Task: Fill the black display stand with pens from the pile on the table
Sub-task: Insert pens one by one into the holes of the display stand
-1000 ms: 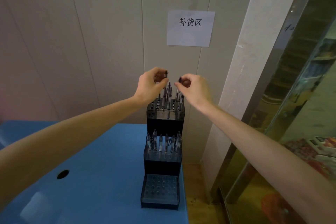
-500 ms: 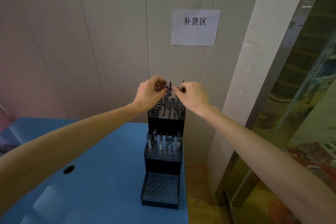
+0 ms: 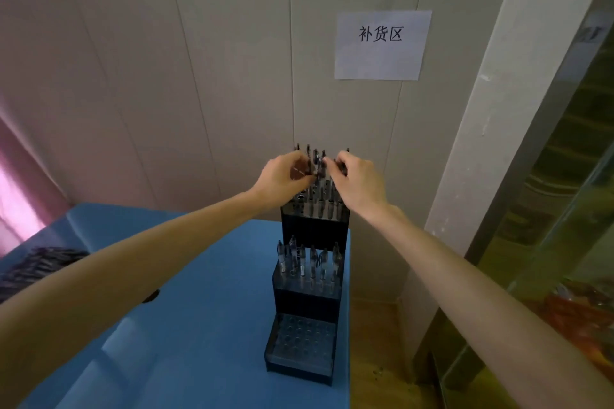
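Seating pens (image 3: 315, 173) in top tier of black display stand (image 3: 310, 282), table's right edge | left hand (image 3: 282, 178), right hand (image 3: 358, 181) each pinching pens | bottom tier empty | pile (image 3: 36, 266) at left edge | next: fetch more

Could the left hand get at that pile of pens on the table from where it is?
Probably yes: the pile of pens lies open on the blue table, beside the left forearm. But the left hand is busy gripping pens.

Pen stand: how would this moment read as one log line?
both hands at top tier of black display stand | left hand pinches pen | right hand pinches pen | middle tier partly filled | bottom tier empty
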`<state>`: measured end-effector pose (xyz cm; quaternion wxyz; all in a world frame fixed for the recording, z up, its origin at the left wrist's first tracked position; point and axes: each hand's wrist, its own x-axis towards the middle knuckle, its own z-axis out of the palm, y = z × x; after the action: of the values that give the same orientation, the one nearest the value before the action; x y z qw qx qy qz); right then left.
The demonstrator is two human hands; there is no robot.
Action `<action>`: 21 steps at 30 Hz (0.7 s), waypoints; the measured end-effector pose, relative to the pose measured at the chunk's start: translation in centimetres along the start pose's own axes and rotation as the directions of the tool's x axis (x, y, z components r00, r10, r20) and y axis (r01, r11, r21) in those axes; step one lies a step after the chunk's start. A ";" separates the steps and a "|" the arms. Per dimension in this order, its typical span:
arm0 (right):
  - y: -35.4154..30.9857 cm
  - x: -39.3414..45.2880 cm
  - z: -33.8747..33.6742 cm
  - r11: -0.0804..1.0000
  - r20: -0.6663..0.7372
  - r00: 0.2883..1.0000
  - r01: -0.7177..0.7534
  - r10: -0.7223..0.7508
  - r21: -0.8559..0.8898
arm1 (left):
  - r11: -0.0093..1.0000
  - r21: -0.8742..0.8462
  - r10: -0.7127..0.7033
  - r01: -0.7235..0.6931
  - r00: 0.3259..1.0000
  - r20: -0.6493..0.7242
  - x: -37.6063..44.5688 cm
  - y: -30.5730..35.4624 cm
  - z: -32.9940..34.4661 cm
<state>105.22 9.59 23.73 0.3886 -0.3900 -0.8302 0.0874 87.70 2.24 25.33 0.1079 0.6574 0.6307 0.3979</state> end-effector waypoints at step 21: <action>-14.0 0.5 2.9 0.840 0.242 0.963 0.029 0.123 -0.542 | 0.577 0.805 -0.001 -0.135 0.986 0.166 -10.5 -9.4 -17.9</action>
<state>94.90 0.88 28.30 0.1451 -0.4887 -0.8557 -0.0891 70.09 -12.14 27.07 -0.1739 0.6846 0.7076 0.0182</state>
